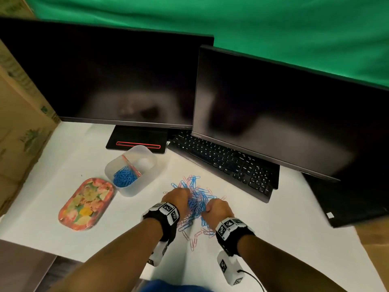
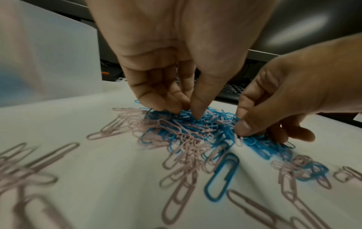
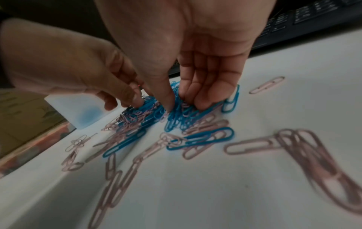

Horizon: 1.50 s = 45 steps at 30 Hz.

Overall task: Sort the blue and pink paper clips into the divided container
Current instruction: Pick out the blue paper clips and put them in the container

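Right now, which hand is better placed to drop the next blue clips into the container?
Left. The left hand sits nearer the divided container, which lies to its left. The right hand would have to cross over it.

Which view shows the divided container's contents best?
Head view: the divided container is seen from above, blue clips in its near compartment. Both wrist views catch only a blurred translucent wall, behind the left hand in the right wrist's.

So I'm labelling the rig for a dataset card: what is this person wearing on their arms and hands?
Both hands, left hand and right hand, are bare, with no sleeves on the forearms. Each wrist carries a black strap bearing white blocks printed with black square markers. A thin black cable trails from the right wrist's unit.
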Each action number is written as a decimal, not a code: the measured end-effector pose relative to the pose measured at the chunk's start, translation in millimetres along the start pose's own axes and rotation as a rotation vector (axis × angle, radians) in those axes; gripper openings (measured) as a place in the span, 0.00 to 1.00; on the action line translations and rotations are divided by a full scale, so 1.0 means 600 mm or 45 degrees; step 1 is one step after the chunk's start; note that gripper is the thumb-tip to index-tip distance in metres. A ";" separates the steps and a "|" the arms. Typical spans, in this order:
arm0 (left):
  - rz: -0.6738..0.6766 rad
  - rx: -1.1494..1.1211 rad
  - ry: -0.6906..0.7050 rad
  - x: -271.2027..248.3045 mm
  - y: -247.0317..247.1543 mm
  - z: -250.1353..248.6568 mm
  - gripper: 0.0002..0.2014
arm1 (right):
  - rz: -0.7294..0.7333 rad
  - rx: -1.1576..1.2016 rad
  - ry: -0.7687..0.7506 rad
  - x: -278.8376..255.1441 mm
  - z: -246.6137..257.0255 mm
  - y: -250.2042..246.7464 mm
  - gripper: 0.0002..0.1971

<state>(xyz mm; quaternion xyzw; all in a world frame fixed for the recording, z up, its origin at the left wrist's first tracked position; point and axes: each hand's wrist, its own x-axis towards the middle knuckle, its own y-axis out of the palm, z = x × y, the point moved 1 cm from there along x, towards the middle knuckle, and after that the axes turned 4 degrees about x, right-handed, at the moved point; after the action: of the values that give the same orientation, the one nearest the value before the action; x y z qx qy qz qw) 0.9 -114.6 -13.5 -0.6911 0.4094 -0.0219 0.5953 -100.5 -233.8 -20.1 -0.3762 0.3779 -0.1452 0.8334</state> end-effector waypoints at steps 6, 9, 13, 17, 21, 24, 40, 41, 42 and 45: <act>-0.044 0.022 0.010 -0.001 0.003 0.009 0.12 | 0.007 0.213 0.041 0.005 -0.010 -0.006 0.04; -0.109 0.004 0.023 -0.002 0.000 0.012 0.09 | -0.019 0.331 0.001 0.003 -0.018 -0.019 0.02; -0.174 -0.156 0.027 -0.002 -0.008 0.019 0.09 | -0.021 0.443 -0.113 -0.002 -0.026 -0.039 0.06; -0.224 -0.690 -0.015 -0.001 -0.013 0.032 0.12 | -0.072 0.567 -0.221 -0.002 -0.031 -0.056 0.08; -0.120 -1.042 0.014 -0.005 -0.017 0.038 0.16 | -0.078 0.714 -0.324 -0.003 -0.029 -0.067 0.09; 0.064 -1.367 -0.068 -0.010 -0.021 0.030 0.16 | -0.053 0.840 -0.328 -0.003 -0.027 -0.069 0.09; 0.188 -1.754 -0.346 -0.018 -0.034 0.001 0.16 | 0.263 1.497 -0.241 -0.011 0.007 -0.086 0.17; 0.165 -1.626 -0.356 -0.018 -0.032 0.000 0.16 | 0.290 1.558 -0.190 -0.011 0.004 -0.084 0.17; 0.156 -1.517 -0.366 -0.019 -0.030 0.000 0.16 | 0.312 1.609 -0.141 -0.013 0.000 -0.082 0.16; 0.129 -1.381 -0.443 -0.019 -0.021 0.002 0.17 | 0.368 1.666 -0.039 -0.019 -0.013 -0.072 0.10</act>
<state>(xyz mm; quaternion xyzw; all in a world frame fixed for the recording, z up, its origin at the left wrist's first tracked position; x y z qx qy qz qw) 0.6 -107.6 1.9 -0.8707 0.2907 0.3340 0.2141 -112.0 -260.8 14.3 0.2590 0.2466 -0.2258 0.9061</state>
